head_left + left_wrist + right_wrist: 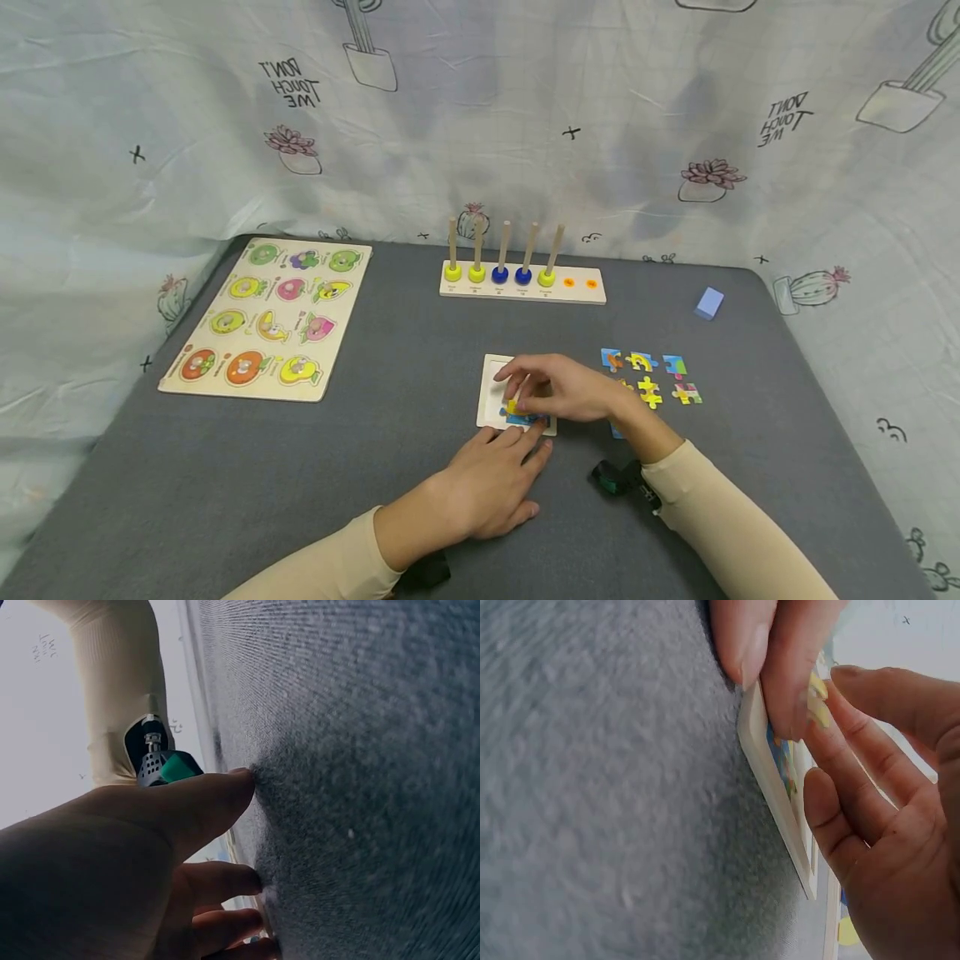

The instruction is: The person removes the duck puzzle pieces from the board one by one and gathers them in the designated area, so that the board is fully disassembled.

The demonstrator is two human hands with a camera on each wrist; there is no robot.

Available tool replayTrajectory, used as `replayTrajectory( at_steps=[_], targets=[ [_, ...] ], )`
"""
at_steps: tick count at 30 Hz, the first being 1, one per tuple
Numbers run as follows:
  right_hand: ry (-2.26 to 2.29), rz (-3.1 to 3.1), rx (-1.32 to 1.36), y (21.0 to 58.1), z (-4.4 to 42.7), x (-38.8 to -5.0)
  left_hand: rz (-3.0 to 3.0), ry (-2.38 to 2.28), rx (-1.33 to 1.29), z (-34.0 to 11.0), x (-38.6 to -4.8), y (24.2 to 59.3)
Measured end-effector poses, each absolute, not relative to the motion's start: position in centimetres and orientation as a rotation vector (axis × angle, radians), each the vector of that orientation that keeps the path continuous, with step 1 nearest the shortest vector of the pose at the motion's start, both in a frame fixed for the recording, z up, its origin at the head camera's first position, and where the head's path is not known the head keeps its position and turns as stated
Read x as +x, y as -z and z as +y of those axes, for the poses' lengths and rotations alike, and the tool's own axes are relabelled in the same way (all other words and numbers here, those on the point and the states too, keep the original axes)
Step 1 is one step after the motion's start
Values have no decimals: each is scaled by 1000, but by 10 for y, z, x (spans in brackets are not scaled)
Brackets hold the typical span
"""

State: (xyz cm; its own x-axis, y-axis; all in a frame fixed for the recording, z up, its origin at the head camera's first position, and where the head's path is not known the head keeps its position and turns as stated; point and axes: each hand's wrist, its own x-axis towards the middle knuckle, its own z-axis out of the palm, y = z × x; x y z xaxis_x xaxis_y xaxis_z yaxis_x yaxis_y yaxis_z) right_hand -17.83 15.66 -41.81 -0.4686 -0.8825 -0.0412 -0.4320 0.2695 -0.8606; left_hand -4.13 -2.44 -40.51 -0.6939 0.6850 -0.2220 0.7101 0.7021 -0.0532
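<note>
A small white puzzle tray (488,379) lies in the middle of the table, with blue puzzle pieces (516,419) along its near side. Over it, my right hand (562,388) pinches a yellow puzzle piece (819,711) between thumb and fingers. My left hand (489,482) lies palm down at the tray's near edge. Its outstretched fingertips touch the tray and the blue pieces there, and in the left wrist view its thumb (217,802) rests on the grey cloth. Part of the tray is hidden beneath the right hand.
Loose puzzle pieces (649,392) lie right of the tray, some hidden by the right forearm. A fruit puzzle board (283,346) is at the left. Behind the tray stands a peg board (522,287) with coloured rings. A blue block (708,303) sits at the back right.
</note>
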Motion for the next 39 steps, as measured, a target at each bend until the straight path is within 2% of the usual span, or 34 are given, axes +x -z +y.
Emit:
replayTrajectory(
  at_steps=[17, 39],
  targets=[
    [1226, 2114, -1181, 421, 162, -177, 2727, 197, 1130, -23, -41, 406],
    [1357, 2224, -1098, 415, 209, -173, 2749, 203, 1148, -23, -40, 410]
  ],
)
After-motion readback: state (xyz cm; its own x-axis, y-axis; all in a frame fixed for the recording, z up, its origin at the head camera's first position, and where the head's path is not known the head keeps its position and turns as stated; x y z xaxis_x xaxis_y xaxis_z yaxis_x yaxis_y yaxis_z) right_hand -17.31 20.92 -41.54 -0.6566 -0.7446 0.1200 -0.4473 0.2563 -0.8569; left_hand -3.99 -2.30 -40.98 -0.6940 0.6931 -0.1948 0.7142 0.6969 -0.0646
